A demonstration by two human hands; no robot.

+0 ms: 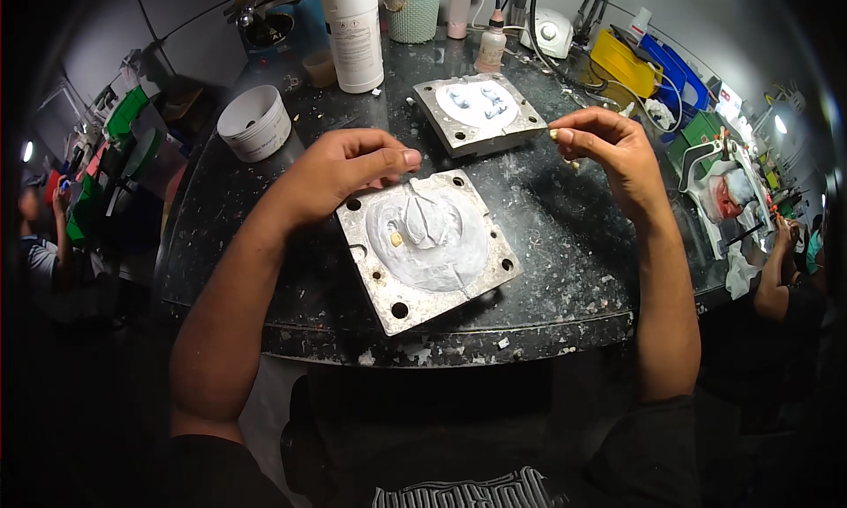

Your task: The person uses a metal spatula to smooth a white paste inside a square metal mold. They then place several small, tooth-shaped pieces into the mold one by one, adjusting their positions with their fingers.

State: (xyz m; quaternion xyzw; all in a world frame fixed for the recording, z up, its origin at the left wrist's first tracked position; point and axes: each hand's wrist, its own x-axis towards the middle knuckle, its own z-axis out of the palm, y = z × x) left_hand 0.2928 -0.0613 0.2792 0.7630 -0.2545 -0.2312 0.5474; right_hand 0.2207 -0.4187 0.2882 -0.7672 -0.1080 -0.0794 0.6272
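**Two-part metal mould open on a messy bench, small yellowish bit in the fingers**

So, the near mould half (423, 310) is set near the front of the dark, speckled bench (565, 270), face up and turned at an angle. It's a squarish, silvery metal frame, pretty scuffed, with round dark holes by the corners. The middle is filled with grey-white plaster (432, 265), roughly round and kinda rough, with a ridged, pointed lump raised in the centre and a hollow curved around it. A single yellowish lump (396, 240) is lodged in the left side of that hollow.

The mould's upper left edge is met by the left hand (366, 166), fingers loosely curled, thumb stretched out; whether it's actually being gripped can't be told, as the fingertips are partly hidden. A tiny yellowish piece (554, 134) is pinched between thumb and forefinger of the right hand (609, 151), just beside the far mould half (529, 116). That one is filled with brighter white, marked by shiny bluish-grey patches.
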